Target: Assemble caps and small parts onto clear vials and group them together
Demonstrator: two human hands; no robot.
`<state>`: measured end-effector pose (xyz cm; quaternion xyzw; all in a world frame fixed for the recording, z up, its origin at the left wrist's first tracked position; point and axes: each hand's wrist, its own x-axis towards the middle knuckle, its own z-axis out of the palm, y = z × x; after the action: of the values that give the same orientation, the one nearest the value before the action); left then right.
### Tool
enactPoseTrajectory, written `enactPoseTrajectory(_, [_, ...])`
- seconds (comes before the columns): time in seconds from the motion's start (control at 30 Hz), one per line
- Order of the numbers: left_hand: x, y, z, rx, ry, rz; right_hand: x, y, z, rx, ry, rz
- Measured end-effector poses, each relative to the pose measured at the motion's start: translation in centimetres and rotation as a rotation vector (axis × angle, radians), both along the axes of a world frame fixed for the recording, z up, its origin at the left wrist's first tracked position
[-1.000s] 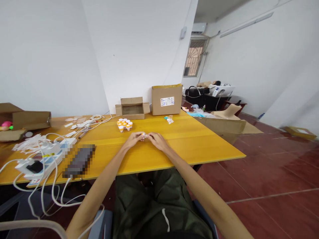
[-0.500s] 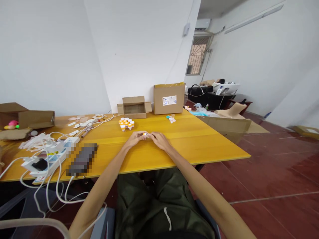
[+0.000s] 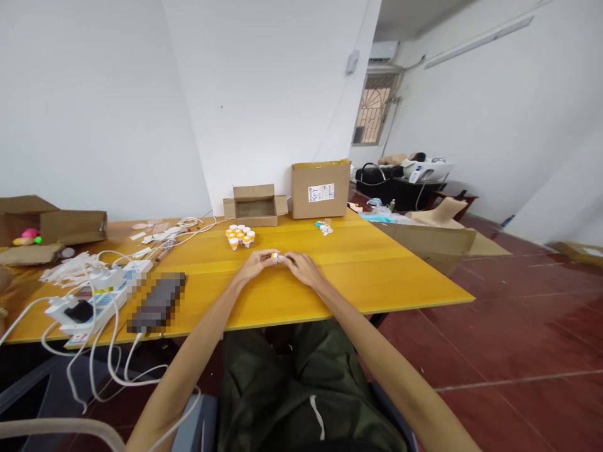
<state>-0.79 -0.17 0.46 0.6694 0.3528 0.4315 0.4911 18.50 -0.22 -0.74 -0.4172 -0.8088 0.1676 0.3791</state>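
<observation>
My left hand (image 3: 253,265) and my right hand (image 3: 302,268) meet over the yellow table (image 3: 358,263), fingertips pinched together on a small orange-capped vial (image 3: 274,255). Both hands rest low on the tabletop, fingers curled. Just beyond them stands a cluster of several more orange-capped vials (image 3: 239,235).
Two cardboard boxes (image 3: 255,204) (image 3: 321,188) stand at the table's far edge, small bits (image 3: 323,226) near them. A power strip with white cables (image 3: 85,298) and a dark flat object (image 3: 157,301) lie left. Another open box (image 3: 51,226) sits far left. Red floor, cardboard and furniture lie right.
The hands stay together on the vial; only the view has shifted slightly, moving everything a little rightward and down in frame.
</observation>
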Motion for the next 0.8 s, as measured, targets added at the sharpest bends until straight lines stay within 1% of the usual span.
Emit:
enactPoseTrajectory(0.1, [0.03,0.10,-0.05,-0.001,0.009,0.002,0.00,-0.07,0.20,-0.033,-0.013,-0.023])
enactPoseTrajectory(0.27, [0.02,0.22,-0.20,-0.003,-0.001,-0.003,-0.24,-0.20,0.11,-0.042,0.089,0.010])
enactPoseTrajectory(0.37, [-0.04,0.15,-0.23,0.003,0.002,-0.009,-0.25,-0.28,0.29,-0.013,0.061,0.027])
enactPoseTrajectory(0.5, [-0.19,0.15,-0.17,0.002,0.010,-0.023,-0.20,-0.40,0.77,-0.029,-0.017,-0.014])
enactPoseTrajectory(0.57, [-0.19,0.24,-0.16,-0.003,0.004,-0.016,-0.22,-0.51,0.87,-0.030,-0.011,-0.021])
enactPoseTrajectory(0.67, [0.05,0.32,-0.31,-0.007,-0.020,0.012,-0.22,-0.74,0.68,-0.007,0.025,-0.008])
enactPoseTrajectory(0.8, [0.37,0.29,-0.83,-0.022,-0.008,0.042,-0.10,-0.69,0.01,0.063,-0.011,0.065])
